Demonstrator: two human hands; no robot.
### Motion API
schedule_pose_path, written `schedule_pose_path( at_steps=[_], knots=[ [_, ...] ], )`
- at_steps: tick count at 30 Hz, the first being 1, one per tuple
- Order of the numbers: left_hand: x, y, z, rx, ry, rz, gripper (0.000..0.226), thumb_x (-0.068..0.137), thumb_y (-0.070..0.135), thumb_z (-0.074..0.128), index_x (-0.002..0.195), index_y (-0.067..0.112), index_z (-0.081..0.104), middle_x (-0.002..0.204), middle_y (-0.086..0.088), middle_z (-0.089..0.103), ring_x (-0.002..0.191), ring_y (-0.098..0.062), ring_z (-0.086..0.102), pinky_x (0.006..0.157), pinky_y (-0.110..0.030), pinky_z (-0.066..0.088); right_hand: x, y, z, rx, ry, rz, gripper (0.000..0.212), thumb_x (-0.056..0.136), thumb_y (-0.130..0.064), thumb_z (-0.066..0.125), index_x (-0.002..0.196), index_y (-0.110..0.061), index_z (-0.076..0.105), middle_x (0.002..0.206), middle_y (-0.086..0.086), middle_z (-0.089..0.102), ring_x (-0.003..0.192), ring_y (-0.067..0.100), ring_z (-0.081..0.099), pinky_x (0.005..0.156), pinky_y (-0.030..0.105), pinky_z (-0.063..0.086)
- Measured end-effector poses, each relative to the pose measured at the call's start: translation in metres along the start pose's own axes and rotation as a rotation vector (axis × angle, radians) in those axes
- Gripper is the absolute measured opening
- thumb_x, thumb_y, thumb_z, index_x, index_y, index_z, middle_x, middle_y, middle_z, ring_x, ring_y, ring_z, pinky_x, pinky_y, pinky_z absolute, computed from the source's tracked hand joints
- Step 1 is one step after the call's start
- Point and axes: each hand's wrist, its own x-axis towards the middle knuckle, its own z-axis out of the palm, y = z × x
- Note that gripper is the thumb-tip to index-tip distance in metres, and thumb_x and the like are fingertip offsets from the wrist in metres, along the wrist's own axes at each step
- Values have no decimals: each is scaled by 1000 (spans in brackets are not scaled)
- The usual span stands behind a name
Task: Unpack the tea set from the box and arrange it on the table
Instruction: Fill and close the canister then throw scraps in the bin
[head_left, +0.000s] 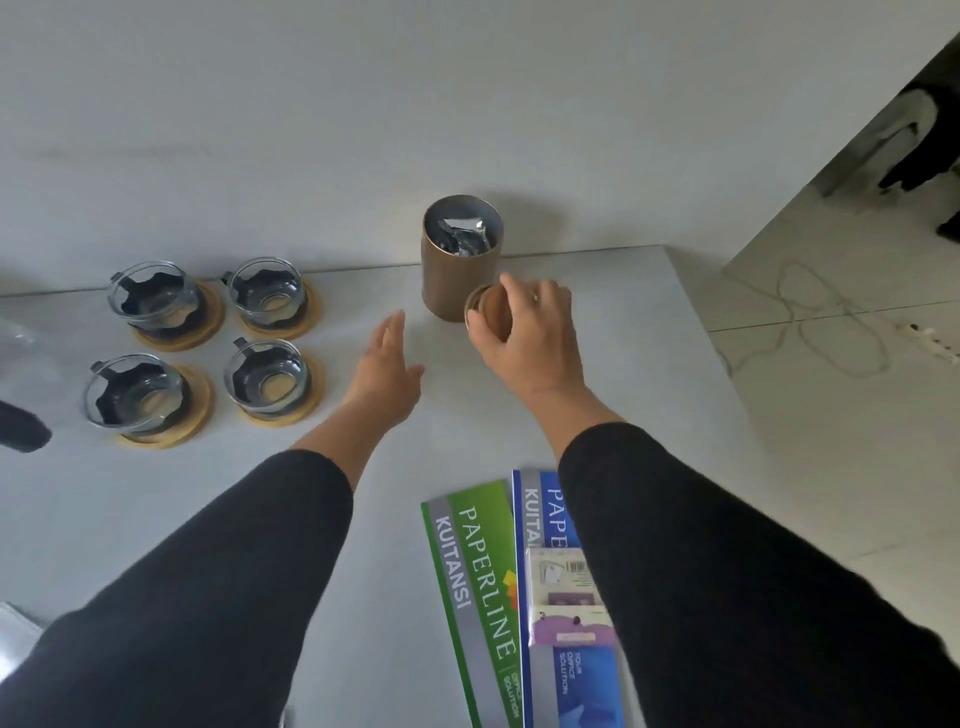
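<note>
1. The right hand (524, 332) curls its fingers and thumb round a round brown lid (485, 312), holding it tilted on edge just in front of the base of the canister.
2. The left hand (387, 371) is spread flat with straight, relaxed fingers and holds nothing; it is over the bare table between the cups and the canister. Whether it touches the surface cannot be told.
3. Both forearms wear black sleeves (218, 587) reaching in from the bottom of the view.
4. The tall bronze-coloured cylindrical tea canister (457, 280) stands upright and uncovered near the far edge of the pale grey table (649, 374), against the wall. Crumpled silver foil packets (465, 234) show inside it.
5. To the left, four clear glass cups with dark handled holders (265, 374) sit in two rows of two, each on its own round wooden coaster (200, 400), well apart from the canister.
6. At the far left edge, part of a clear glass vessel (18, 343) with a dark handle (21, 428) is only partly in view.
7. Near the bottom, under the right forearm, lie a green receipt book printed "PAPERLINE KUITANSI" (478, 592) and a blue one (553, 514) beside it, with a small clear plastic packet (563, 597) on top of the blue one.
</note>
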Motion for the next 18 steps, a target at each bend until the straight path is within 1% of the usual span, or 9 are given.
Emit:
schedule_pose_path(
  at_steps=[3, 5, 7, 9, 13, 18],
  knots=[
    [-14, -21, 9, 168, -70, 25, 64, 94, 11, 47, 148, 8, 14, 157, -8, 7, 144, -25, 6, 114, -37, 13, -22, -3, 19, -53, -138, 20, 55, 86, -43, 55, 127, -7, 52, 108, 20, 53, 106, 35, 44, 83, 40, 42],
    [-16, -26, 12, 274, -85, 61, 59, 95, 12, 45, 146, 5, 16, 156, -9, 6, 144, -26, 3, 114, -41, 15, -29, -7, 31, -118, -221, 33, 54, 88, -45, 50, 128, -10, 49, 108, 18, 51, 106, 33, 43, 85, 37, 38],
    [-16, -27, 12, 331, -108, 65, 61, 95, 13, 43, 147, 5, 11, 156, -9, 1, 144, -25, 0, 113, -41, 15, -32, -10, 40, -137, -295, 49, 54, 88, -44, 50, 130, -10, 45, 112, 17, 50, 108, 33, 41, 86, 36, 37],
    [-15, -26, 10, 350, -162, 43, 65, 95, 12, 43, 148, 6, 4, 157, -7, -6, 144, -25, -6, 113, -41, 11, -33, -12, 46, -132, -349, 61, 53, 88, -41, 51, 131, -10, 43, 117, 17, 48, 110, 34, 39, 87, 37, 38],
    [-12, -26, 3, 346, -256, 5, 73, 95, 14, 47, 149, 9, -3, 157, -6, -13, 144, -25, -12, 115, -42, 6, -29, -18, 55, -109, -391, 81, 53, 87, -39, 55, 129, -10, 42, 120, 17, 46, 113, 34, 37, 89, 38, 39],
    [-13, -26, 2, 374, -290, 1, 73, 97, 17, 45, 149, 9, -6, 156, -6, -17, 143, -25, -14, 115, -43, 4, -25, -17, 60, -107, -409, 101, 54, 84, -36, 61, 128, -11, 42, 120, 17, 44, 113, 33, 37, 88, 37, 39]
  ],
)
